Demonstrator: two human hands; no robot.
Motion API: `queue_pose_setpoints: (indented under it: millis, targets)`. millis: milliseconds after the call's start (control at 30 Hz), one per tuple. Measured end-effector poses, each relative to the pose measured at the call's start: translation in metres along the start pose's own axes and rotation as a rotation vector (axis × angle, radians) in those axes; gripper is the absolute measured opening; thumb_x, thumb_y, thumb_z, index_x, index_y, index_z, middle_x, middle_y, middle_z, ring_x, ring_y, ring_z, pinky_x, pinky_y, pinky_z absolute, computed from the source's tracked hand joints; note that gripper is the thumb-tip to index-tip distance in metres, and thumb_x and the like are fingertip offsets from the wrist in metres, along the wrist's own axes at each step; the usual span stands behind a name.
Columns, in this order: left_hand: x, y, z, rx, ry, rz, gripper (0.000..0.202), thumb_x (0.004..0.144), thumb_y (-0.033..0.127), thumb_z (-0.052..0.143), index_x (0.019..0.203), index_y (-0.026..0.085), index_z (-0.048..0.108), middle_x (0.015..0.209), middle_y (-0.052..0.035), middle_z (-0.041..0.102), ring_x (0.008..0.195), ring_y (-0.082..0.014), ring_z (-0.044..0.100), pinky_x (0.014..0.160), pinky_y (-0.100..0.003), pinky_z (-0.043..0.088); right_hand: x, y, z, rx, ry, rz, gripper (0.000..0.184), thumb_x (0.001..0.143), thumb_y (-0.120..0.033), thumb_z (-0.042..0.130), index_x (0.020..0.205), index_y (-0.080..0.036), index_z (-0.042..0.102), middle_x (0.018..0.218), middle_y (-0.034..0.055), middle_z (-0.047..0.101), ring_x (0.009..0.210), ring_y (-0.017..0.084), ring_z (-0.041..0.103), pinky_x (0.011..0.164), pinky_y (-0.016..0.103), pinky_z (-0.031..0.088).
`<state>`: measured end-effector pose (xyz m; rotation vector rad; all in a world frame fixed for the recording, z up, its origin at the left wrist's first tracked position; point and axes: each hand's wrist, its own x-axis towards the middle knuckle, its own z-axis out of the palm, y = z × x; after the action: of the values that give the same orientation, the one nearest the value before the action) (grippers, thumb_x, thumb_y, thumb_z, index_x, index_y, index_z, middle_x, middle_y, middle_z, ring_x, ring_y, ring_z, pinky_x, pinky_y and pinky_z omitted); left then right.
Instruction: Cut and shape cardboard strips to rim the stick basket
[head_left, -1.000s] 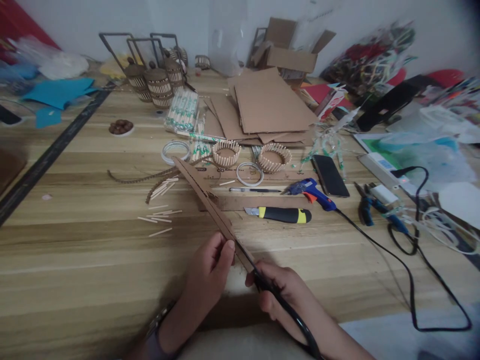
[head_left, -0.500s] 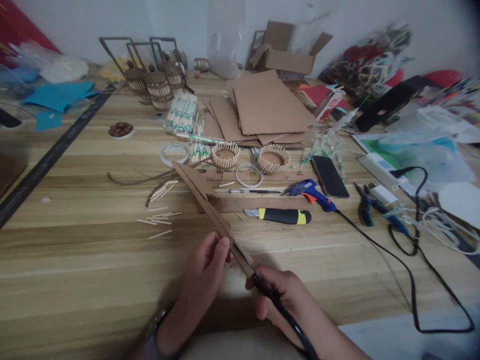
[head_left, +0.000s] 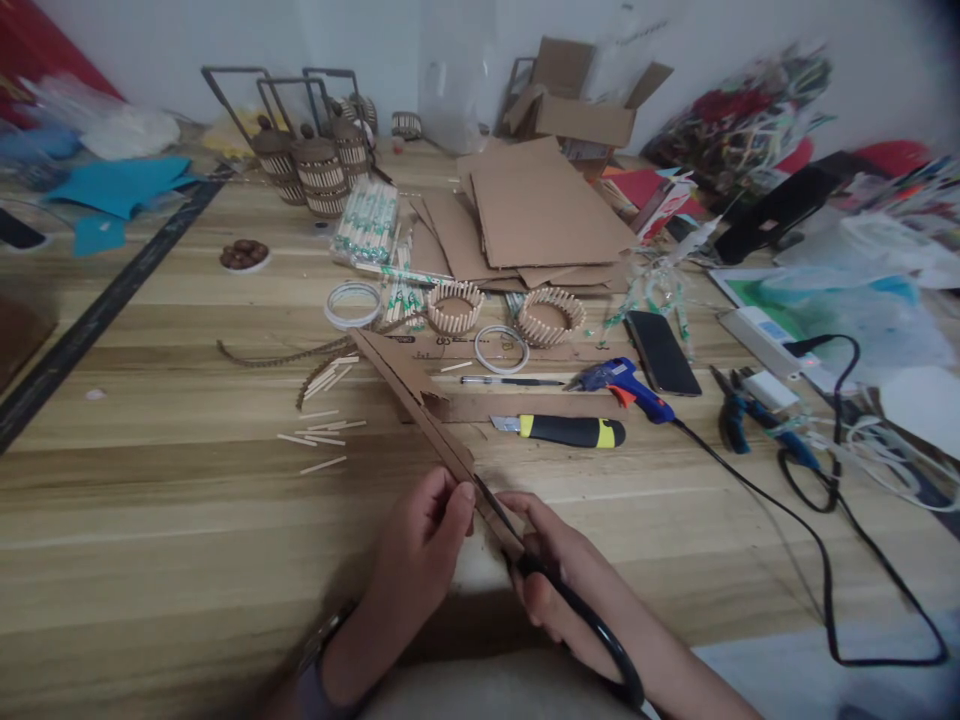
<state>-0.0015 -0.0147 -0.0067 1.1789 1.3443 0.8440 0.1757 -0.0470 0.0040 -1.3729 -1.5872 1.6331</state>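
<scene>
My left hand [head_left: 433, 530] pinches a long, narrow strip of cardboard [head_left: 420, 415] between thumb and fingers. The strip slants from the middle of the table down toward my right hand. Black-handled scissors [head_left: 581, 600] are gripped in my right hand [head_left: 566, 570], their blades lying along the strip's lower part. Beyond my hands lies a utility knife [head_left: 566, 431] with a yellow and black handle. A pen [head_left: 514, 381] and a blue glue gun [head_left: 622, 385] lie behind it. Short wooden sticks [head_left: 322, 435] are scattered to the left of the strip.
Two rings of upright sticks [head_left: 551, 316] stand near rolls of white tape [head_left: 352, 304]. Flat cardboard sheets [head_left: 551, 210] are stacked behind. A phone [head_left: 662, 352], pliers [head_left: 735, 415] and a black cable [head_left: 825, 560] lie to the right. Small lidded buckets [head_left: 319, 175] stand at the back.
The scissors' handles have spread wider apart in my right hand. Both hands and the cardboard strip have shifted slightly to the right in view.
</scene>
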Motion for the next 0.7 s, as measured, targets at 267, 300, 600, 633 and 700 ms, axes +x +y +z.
queue_pose_setpoints:
  millis: [267,300,600,633,700]
  targets:
    - [0.000,0.002,0.001,-0.035,-0.005,-0.009,0.035,0.086,0.051,0.048,0.065,0.023,0.044,0.056,0.0049,0.045,0.053,-0.0128,0.044,0.050,-0.024,0.035,-0.003,0.001,0.005,0.054,-0.001,0.023,0.071,0.091,-0.067,0.052,0.141,-0.018,0.040,0.058,-0.0076,0.050,0.042,0.009,0.041,0.042,0.021,0.033]
    - [0.000,0.002,0.002,-0.041,-0.006,-0.013,0.035,0.086,0.051,0.049,0.065,0.023,0.044,0.056,0.0049,0.045,0.053,-0.0128,0.044,0.050,-0.024,0.035,-0.003,0.000,0.006,0.060,0.011,0.018,0.074,0.089,-0.070,0.052,0.141,-0.018,0.042,0.058,-0.0076,0.050,0.042,0.009,0.041,0.042,0.021,0.032]
    - [0.001,-0.005,0.004,-0.123,0.007,-0.053,0.037,0.084,0.054,0.054,0.066,0.022,0.046,0.058,0.0053,0.043,0.054,-0.0125,0.041,0.050,-0.024,0.034,-0.001,-0.012,0.004,-0.008,0.006,-0.042,0.087,0.083,-0.083,0.045,0.137,-0.015,0.051,0.064,-0.0031,0.051,0.049,0.011,0.040,0.046,0.025,0.030]
    - [0.001,-0.006,0.004,-0.143,0.010,-0.064,0.037,0.084,0.054,0.054,0.067,0.022,0.047,0.058,0.0052,0.043,0.055,-0.0125,0.041,0.050,-0.023,0.034,-0.001,-0.013,0.004,-0.017,0.006,-0.043,0.088,0.082,-0.084,0.045,0.137,-0.015,0.052,0.066,-0.0024,0.051,0.050,0.011,0.040,0.047,0.025,0.030]
    - [0.001,-0.007,0.005,-0.188,0.024,-0.084,0.036,0.085,0.054,0.055,0.070,0.021,0.049,0.060,0.0044,0.046,0.057,-0.0130,0.044,0.052,-0.023,0.036,-0.001,-0.013,0.004,-0.037,0.006,-0.041,0.088,0.082,-0.084,0.046,0.137,-0.015,0.052,0.065,-0.0025,0.050,0.052,0.012,0.038,0.048,0.026,0.029]
